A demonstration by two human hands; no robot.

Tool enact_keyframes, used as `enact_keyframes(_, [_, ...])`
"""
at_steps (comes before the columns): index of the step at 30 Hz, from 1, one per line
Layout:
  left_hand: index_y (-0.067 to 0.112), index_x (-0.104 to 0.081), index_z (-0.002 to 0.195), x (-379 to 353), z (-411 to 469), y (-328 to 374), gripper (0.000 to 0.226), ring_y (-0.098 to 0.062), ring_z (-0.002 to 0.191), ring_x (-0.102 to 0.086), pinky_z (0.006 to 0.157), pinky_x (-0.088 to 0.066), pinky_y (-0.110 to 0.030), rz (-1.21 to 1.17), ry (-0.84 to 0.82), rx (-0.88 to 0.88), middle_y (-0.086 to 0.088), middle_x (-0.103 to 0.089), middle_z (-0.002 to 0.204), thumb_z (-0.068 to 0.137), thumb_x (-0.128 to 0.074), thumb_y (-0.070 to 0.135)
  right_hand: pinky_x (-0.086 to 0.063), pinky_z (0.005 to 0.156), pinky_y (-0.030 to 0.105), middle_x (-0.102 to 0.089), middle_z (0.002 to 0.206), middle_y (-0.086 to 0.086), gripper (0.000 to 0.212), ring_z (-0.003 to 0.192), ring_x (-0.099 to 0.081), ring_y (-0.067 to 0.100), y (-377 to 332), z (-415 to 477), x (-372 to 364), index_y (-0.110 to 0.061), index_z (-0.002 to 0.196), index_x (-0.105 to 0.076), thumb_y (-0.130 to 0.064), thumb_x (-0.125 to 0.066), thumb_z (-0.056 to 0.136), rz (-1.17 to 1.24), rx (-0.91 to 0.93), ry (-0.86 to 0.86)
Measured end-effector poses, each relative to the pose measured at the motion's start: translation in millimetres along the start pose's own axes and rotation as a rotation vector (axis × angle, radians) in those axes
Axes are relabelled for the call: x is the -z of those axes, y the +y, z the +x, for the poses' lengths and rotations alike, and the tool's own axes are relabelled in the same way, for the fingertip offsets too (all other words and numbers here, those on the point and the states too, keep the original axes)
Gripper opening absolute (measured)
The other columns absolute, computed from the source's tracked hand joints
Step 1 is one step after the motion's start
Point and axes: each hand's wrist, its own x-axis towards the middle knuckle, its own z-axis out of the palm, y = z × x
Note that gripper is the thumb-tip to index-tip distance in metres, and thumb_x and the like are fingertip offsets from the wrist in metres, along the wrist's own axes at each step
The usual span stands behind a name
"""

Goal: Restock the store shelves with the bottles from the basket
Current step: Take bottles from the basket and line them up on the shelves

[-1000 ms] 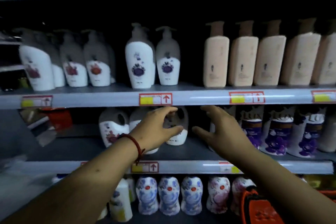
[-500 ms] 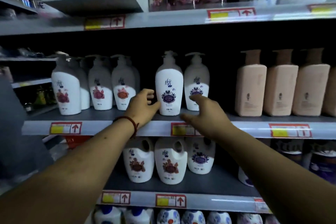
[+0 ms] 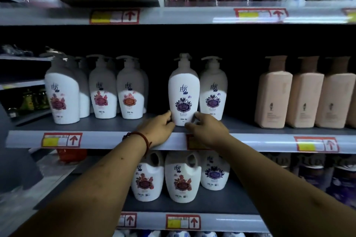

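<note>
White pump bottle with purple label point(image 3: 184, 92) gripped at mid-frame.
Its base is clasped by the curled left hand point(image 3: 157, 130) and right hand point(image 3: 207, 131) on the grey shelf point(image 3: 107, 126).

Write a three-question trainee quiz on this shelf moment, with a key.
1. True or false: both hands touch the white pump bottle with the purple label.
2. Which wrist wears the red cord bracelet? A) left B) right
3. Fill in: the tan rectangular bottles stand to the ____ of that white bottle.

Key: 1 true: left hand and right hand flank its base on the grey shelf. 2 A. 3 right.
</note>
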Motion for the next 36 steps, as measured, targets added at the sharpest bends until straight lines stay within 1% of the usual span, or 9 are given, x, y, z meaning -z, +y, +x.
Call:
enact_keyframes(2, [0.056,-0.023,0.140,0.7,4.0,-1.5,0.077,-0.026,0.131,-0.053,0.109,-0.041,-0.043,0.042,-0.021,0.024,0.010,-0.053,0.146,0.064,-0.024,0.068,-0.041,0.079,0.032,-0.069,0.108,0.004,0.033,0.106,-0.062,0.029,-0.1,-0.8,-3.4,-0.018,0.099,-0.056,-0.050,-0.055,0.093,-0.018,-0.013,0.025])
enact_keyframes(4, [0.054,-0.021,0.144,3.4,-2.5,6.2,0.077,-0.029,0.130,-0.052,0.108,-0.041,-0.042,0.083,-0.017,0.036,0.008,-0.049,0.149,0.068,-0.022,0.066,-0.041,0.079,0.032,-0.069,0.107,0.003,0.032,0.106,-0.062,0.030,0.4,-1.5,-3.6,-0.018,0.097,-0.054,-0.050,-0.055,0.094,-0.023,-0.017,0.043])
enact_keyframes(9, [0.047,-0.023,0.150,4.8,-9.5,13.2,0.062,-0.032,0.131,-0.050,0.107,-0.041,-0.039,0.167,0.036,0.040,0.001,-0.046,0.152,0.090,-0.031,0.053,-0.044,0.084,0.034,-0.070,0.109,0.003,0.034,0.108,-0.062,0.031,1.0,-1.6,-4.7,-0.018,0.100,-0.056,-0.051,-0.056,0.093,-0.019,-0.014,0.048])
enact_keyframes(13, [0.041,-0.025,0.153,7.2,-14.3,17.8,0.052,-0.032,0.135,-0.045,0.109,-0.038,-0.035,0.217,0.041,0.025,0.000,-0.040,0.156,0.102,-0.033,0.040,-0.045,0.085,0.036,-0.069,0.112,0.006,0.034,0.109,-0.061,0.032,1.0,-1.6,-3.7,-0.019,0.100,-0.055,-0.052,-0.056,0.092,-0.017,-0.010,0.038])
enact_keyframes(19, [0.039,-0.029,0.152,7.7,-19.2,19.5,0.050,-0.032,0.135,-0.045,0.108,-0.036,-0.032,0.227,0.047,0.014,-0.002,-0.042,0.155,0.103,-0.034,0.038,-0.050,0.093,0.041,-0.069,0.106,0.006,0.033,0.105,-0.062,0.032,4.9,2.9,-4.4,-0.020,0.094,-0.053,-0.052,-0.057,0.090,0.027,-0.008,0.003])
enact_keyframes(22, [0.034,-0.030,0.153,7.4,-20.6,20.6,0.049,-0.031,0.135,-0.045,0.108,-0.036,-0.033,0.244,0.043,-0.006,0.000,-0.042,0.155,0.104,-0.032,0.035,-0.050,0.095,0.043,-0.069,0.106,0.004,0.034,0.104,-0.062,0.030,5.8,5.0,-4.0,-0.020,0.098,-0.055,-0.053,-0.057,0.089,0.035,-0.015,-0.007])
enact_keyframes(25, [0.034,-0.030,0.152,7.4,-20.2,19.9,0.049,-0.031,0.135,-0.044,0.110,-0.034,-0.033,0.243,0.044,-0.008,0.002,-0.041,0.156,0.104,-0.031,0.035,-0.050,0.096,0.043,-0.068,0.109,0.004,0.035,0.106,-0.062,0.030,6.3,6.0,-4.2,-0.020,0.102,-0.056,-0.053,-0.058,0.088,0.042,-0.022,-0.010])
enact_keyframes(29, [0.033,-0.030,0.153,7.4,-21.6,20.9,0.048,-0.030,0.137,-0.043,0.110,-0.033,-0.033,0.229,0.047,-0.008,-0.001,-0.040,0.156,0.104,-0.031,0.035,-0.049,0.096,0.043,-0.068,0.110,0.003,0.034,0.107,-0.062,0.029,6.3,5.9,-4.2,-0.020,0.103,-0.057,-0.051,-0.059,0.089,0.042,-0.015,-0.009])
enact_keyframes(36, [0.038,-0.030,0.151,4.1,-15.0,16.3,0.049,-0.033,0.137,-0.042,0.111,-0.034,-0.034,0.224,0.058,-0.001,0.001,-0.040,0.156,0.103,-0.032,0.036,-0.049,0.098,0.043,-0.068,0.115,0.003,0.038,0.110,-0.061,0.030,5.2,7.6,-3.9,-0.021,0.107,-0.058,-0.053,-0.058,0.086,0.043,-0.024,-0.008])
